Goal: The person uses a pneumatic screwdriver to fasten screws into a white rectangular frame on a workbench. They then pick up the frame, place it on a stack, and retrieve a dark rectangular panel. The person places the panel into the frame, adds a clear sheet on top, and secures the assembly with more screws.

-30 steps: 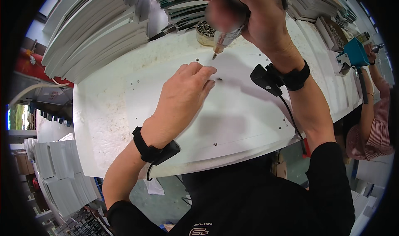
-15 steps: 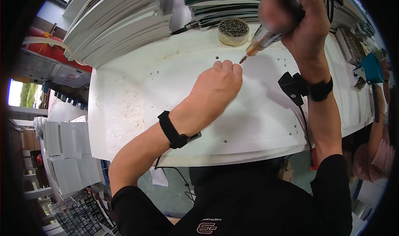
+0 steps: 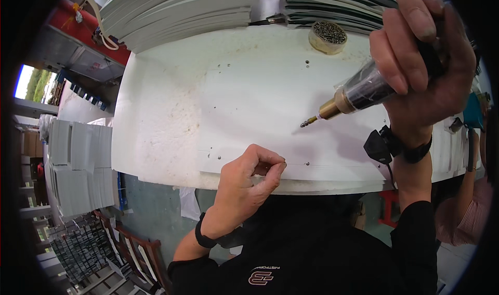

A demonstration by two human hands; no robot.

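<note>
Right now your right hand [image 3: 423,56], at the upper right of the frame, is clenched around a powered screwdriver [image 3: 358,92], whose brass nose and bit slant down to the left. The bit tip hangs just above the white panel [image 3: 260,103], apart from it. Your left hand [image 3: 247,183] sits at the lower centre, at the near edge of that panel, with thumb and forefinger pinched together; whether a screw sits between them is too small to tell. Just to the right of those fingertips, a small hole [image 3: 307,164] shows in the panel. The panel lies flat on the white desk [image 3: 156,118]. At the top, a round tin of screws [image 3: 327,37] stands near stacks of grey sheets [image 3: 176,12]. Both wrists wear black bands.
</note>
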